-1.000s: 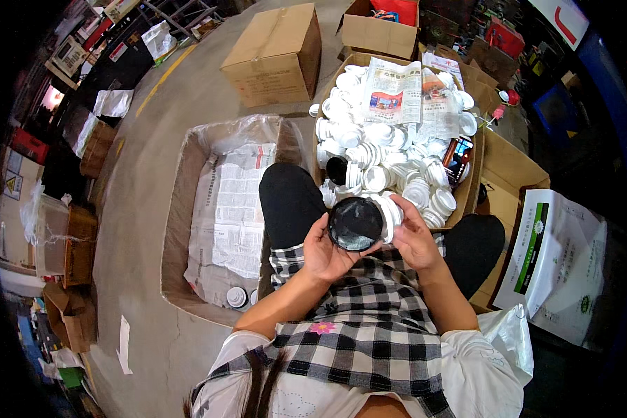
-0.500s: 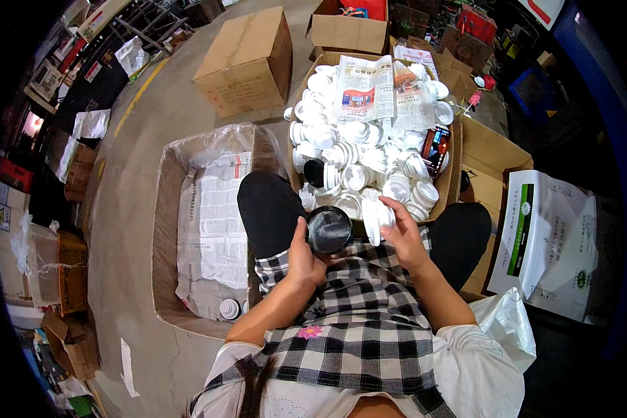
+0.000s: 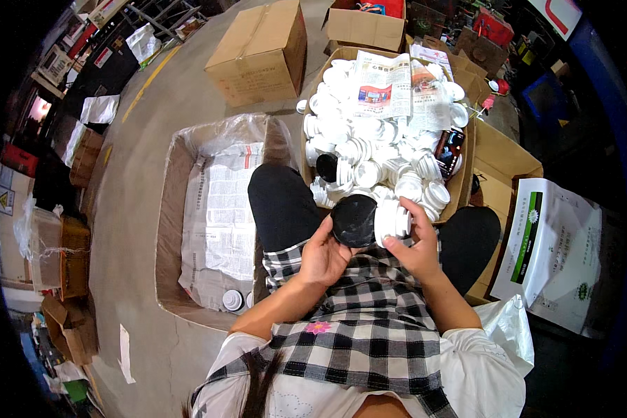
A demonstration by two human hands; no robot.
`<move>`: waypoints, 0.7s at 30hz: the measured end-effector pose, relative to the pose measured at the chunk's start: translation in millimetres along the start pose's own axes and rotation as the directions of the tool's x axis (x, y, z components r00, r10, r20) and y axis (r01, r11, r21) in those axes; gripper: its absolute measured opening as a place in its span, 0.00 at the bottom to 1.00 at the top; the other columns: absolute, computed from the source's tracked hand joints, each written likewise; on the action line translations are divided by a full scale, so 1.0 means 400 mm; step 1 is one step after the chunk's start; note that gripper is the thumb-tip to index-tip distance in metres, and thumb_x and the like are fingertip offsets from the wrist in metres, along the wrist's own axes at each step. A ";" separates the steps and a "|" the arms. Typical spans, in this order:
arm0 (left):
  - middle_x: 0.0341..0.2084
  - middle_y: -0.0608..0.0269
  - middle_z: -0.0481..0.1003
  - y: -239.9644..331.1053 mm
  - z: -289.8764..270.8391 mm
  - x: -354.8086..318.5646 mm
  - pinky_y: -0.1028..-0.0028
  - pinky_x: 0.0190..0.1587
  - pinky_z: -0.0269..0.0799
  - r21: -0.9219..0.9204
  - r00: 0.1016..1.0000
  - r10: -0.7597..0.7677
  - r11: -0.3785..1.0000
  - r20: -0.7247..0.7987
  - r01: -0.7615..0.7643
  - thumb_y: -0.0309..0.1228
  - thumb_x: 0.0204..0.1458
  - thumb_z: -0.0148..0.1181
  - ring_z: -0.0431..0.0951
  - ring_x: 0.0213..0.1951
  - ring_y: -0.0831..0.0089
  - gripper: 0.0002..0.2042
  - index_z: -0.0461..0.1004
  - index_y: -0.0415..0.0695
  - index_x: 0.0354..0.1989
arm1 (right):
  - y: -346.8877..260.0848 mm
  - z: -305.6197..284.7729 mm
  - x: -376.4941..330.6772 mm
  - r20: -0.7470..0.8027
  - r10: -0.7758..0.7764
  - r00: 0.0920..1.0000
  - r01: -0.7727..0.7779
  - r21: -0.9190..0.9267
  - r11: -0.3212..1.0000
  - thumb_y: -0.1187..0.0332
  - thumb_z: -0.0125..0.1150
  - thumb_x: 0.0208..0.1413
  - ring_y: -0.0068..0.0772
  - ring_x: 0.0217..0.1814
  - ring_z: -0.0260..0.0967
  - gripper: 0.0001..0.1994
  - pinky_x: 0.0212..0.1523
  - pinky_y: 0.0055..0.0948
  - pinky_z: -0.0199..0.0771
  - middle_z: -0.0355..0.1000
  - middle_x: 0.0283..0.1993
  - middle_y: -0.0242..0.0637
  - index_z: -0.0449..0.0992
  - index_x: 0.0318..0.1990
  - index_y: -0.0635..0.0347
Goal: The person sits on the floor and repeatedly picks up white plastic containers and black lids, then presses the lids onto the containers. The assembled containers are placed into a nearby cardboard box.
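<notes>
My left hand [image 3: 323, 256] is closed on a black round disc [image 3: 354, 221], its flat, slightly smudged face turned up. Stepped white plastic lids [image 3: 391, 221], perhaps a small stack, are pinched between the thumb and fingers of my right hand [image 3: 419, 245]. Their edge meets or nearly meets the disc's right side; whether they touch I cannot tell. Just beyond both hands stands a cardboard box [image 3: 460, 197] heaped with similar white pieces [image 3: 369, 150]. Another black disc [image 3: 327, 167] lies on the heap at its left.
Left of my knees, a plastic-lined carton [image 3: 166, 254] holds newspaper [image 3: 219, 216] and a few white pieces [image 3: 233, 300]. More newspaper [image 3: 383, 83] and a dark phone-like screen [image 3: 449, 150] rest on the heap. A closed carton [image 3: 254, 59] stands beyond; a white package [image 3: 547, 251] lies at right.
My right hand has brought the white lids down and in beside the black disc, turning them. The left hand has moved slightly right with the disc. The whole view has shifted a little.
</notes>
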State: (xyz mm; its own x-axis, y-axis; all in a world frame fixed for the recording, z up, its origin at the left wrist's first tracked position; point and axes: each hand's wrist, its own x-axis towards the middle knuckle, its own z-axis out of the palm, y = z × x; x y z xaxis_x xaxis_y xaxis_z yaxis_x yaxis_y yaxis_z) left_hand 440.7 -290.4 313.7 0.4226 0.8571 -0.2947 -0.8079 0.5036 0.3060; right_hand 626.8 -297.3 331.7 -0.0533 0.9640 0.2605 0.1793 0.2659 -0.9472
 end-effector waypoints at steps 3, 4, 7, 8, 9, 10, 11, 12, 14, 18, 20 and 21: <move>0.54 0.55 0.61 -0.009 0.020 -0.011 0.60 0.59 0.55 0.005 0.993 0.094 0.996 0.070 -0.094 0.35 0.58 0.35 0.61 0.56 0.63 0.19 0.55 0.41 0.56 | -0.042 0.006 0.007 -0.012 -0.170 0.985 0.158 -0.309 0.938 0.63 0.71 0.33 0.43 0.47 0.62 0.33 0.47 0.35 0.63 0.63 0.46 0.46 0.64 0.50 0.64; 0.54 0.56 0.61 -0.015 0.024 -0.014 0.61 0.58 0.55 0.027 0.990 0.121 0.992 0.076 -0.124 0.34 0.58 0.35 0.61 0.56 0.63 0.19 0.54 0.41 0.57 | -0.045 0.008 0.008 0.001 -0.212 0.977 0.198 -0.361 0.911 0.62 0.71 0.32 0.43 0.46 0.62 0.34 0.46 0.35 0.63 0.63 0.46 0.46 0.64 0.49 0.64; 0.54 0.58 0.60 -0.021 0.035 -0.019 0.66 0.59 0.53 0.073 0.985 0.141 0.986 0.097 -0.149 0.32 0.58 0.35 0.60 0.56 0.67 0.19 0.52 0.42 0.57 | -0.064 0.020 0.010 0.020 -0.290 0.957 0.267 -0.455 0.850 0.60 0.72 0.30 0.44 0.45 0.63 0.34 0.44 0.36 0.65 0.64 0.45 0.45 0.66 0.48 0.63; 0.54 0.58 0.60 -0.024 0.038 -0.021 0.67 0.59 0.53 0.106 0.985 0.148 0.982 0.090 -0.157 0.31 0.58 0.35 0.59 0.56 0.67 0.19 0.52 0.42 0.58 | -0.068 0.023 0.011 0.034 -0.309 0.950 0.288 -0.473 0.832 0.60 0.73 0.30 0.44 0.45 0.63 0.33 0.44 0.36 0.65 0.64 0.45 0.45 0.67 0.47 0.63; 0.54 0.58 0.60 -0.026 0.039 -0.024 0.68 0.59 0.53 0.138 0.984 0.155 0.976 0.083 -0.166 0.31 0.58 0.35 0.59 0.56 0.68 0.19 0.52 0.42 0.58 | -0.070 0.024 0.012 0.050 -0.328 0.943 0.309 -0.491 0.815 0.60 0.73 0.30 0.44 0.45 0.63 0.33 0.43 0.36 0.66 0.64 0.45 0.46 0.67 0.47 0.63; 0.54 0.59 0.59 -0.028 0.029 -0.026 0.70 0.59 0.52 0.122 0.986 0.136 0.982 0.094 -0.147 0.29 0.59 0.35 0.58 0.57 0.69 0.19 0.51 0.42 0.58 | -0.067 0.026 0.010 0.050 -0.338 0.940 0.317 -0.497 0.808 0.59 0.73 0.29 0.45 0.45 0.63 0.34 0.44 0.36 0.66 0.64 0.45 0.46 0.68 0.47 0.63; 0.55 0.58 0.59 -0.031 0.031 -0.028 0.70 0.59 0.52 0.130 0.984 0.139 0.980 0.109 -0.153 0.29 0.59 0.35 0.58 0.57 0.69 0.19 0.51 0.42 0.59 | -0.069 0.027 0.009 0.051 -0.331 0.942 0.312 -0.495 0.811 0.59 0.73 0.29 0.45 0.45 0.63 0.34 0.44 0.36 0.66 0.64 0.45 0.46 0.68 0.47 0.63; 0.55 0.58 0.58 -0.033 0.037 -0.031 0.69 0.59 0.51 0.138 0.982 0.142 0.978 0.124 -0.159 0.29 0.59 0.35 0.58 0.57 0.68 0.19 0.50 0.42 0.59 | -0.072 0.029 0.008 0.051 -0.326 0.944 0.307 -0.493 0.814 0.59 0.73 0.29 0.45 0.45 0.63 0.34 0.44 0.36 0.66 0.64 0.45 0.46 0.68 0.47 0.62; 0.55 0.58 0.57 -0.035 0.046 -0.036 0.69 0.60 0.51 0.144 0.980 0.146 0.976 0.133 -0.165 0.29 0.59 0.35 0.57 0.58 0.68 0.19 0.50 0.42 0.59 | -0.072 0.032 0.007 0.053 -0.323 0.945 0.307 -0.485 0.819 0.59 0.73 0.29 0.45 0.45 0.63 0.34 0.44 0.36 0.66 0.64 0.45 0.46 0.68 0.47 0.62; 0.56 0.58 0.57 -0.035 0.048 -0.037 0.69 0.60 0.51 0.154 0.979 0.154 0.973 0.132 -0.174 0.29 0.59 0.34 0.57 0.58 0.67 0.19 0.49 0.43 0.59 | -0.066 0.034 0.004 0.062 -0.326 0.943 0.316 -0.471 0.824 0.58 0.73 0.29 0.45 0.45 0.63 0.34 0.44 0.37 0.65 0.64 0.46 0.46 0.68 0.47 0.62; 0.56 0.57 0.57 -0.036 0.045 -0.036 0.69 0.59 0.51 0.168 0.977 0.159 0.969 0.143 -0.182 0.29 0.59 0.34 0.57 0.58 0.67 0.19 0.49 0.43 0.59 | -0.067 0.036 0.004 0.066 -0.328 0.942 0.319 -0.472 0.822 0.58 0.73 0.29 0.45 0.45 0.63 0.34 0.44 0.37 0.65 0.64 0.46 0.46 0.68 0.48 0.62; 0.56 0.57 0.57 -0.037 0.043 -0.037 0.69 0.59 0.51 0.176 0.976 0.159 0.967 0.150 -0.185 0.29 0.59 0.35 0.57 0.58 0.67 0.19 0.49 0.43 0.59 | -0.068 0.037 0.003 0.066 -0.330 0.942 0.321 -0.475 0.820 0.58 0.73 0.29 0.45 0.45 0.63 0.34 0.44 0.37 0.65 0.64 0.46 0.46 0.68 0.48 0.62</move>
State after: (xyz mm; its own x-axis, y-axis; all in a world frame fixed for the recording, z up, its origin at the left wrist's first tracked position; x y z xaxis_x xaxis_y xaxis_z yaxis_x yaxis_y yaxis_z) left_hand 453.4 -308.5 329.2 0.3453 0.9328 -0.1033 -0.7871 0.3478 0.5094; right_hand 607.3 -303.3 355.0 -0.1746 0.8199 0.5453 0.5960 0.5288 -0.6043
